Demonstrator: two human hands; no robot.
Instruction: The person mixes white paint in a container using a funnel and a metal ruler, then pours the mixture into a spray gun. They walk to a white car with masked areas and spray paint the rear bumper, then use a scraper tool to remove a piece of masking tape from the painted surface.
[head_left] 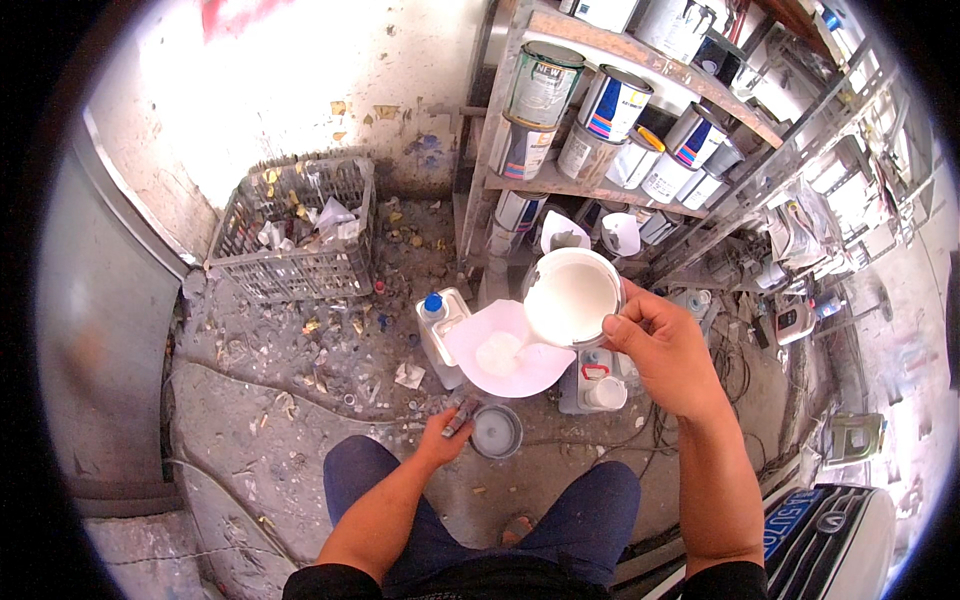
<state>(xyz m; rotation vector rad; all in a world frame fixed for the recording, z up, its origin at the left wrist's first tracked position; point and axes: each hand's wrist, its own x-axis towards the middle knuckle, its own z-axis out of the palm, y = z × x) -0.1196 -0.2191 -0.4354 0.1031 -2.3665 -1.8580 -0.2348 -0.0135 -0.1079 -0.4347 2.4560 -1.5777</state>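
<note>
My right hand (pixel 655 345) grips the rim of a round tub (pixel 570 297) of white paint. The tub is tilted to the left over a wide white paper paint strainer (pixel 500 365), and a pale pool lies in the strainer's middle. What holds the strainer up is hidden. Lower down, my left hand (pixel 442 436) is closed around a dark, paint-stained piece that I cannot make out. Right beside its fingers is a round grey cup or lid (pixel 496 432); whether they touch, I cannot tell.
A white jug with a blue cap (pixel 434 304) stands behind the strainer, another container (pixel 600 385) to its right. Paint cans (pixel 545 85) fill the shelf rack (pixel 560 186). A plastic crate (pixel 295 270) of rubbish sits far left. Cables (pixel 290 400) and debris litter the floor. A car front (pixel 830 540) is lower right.
</note>
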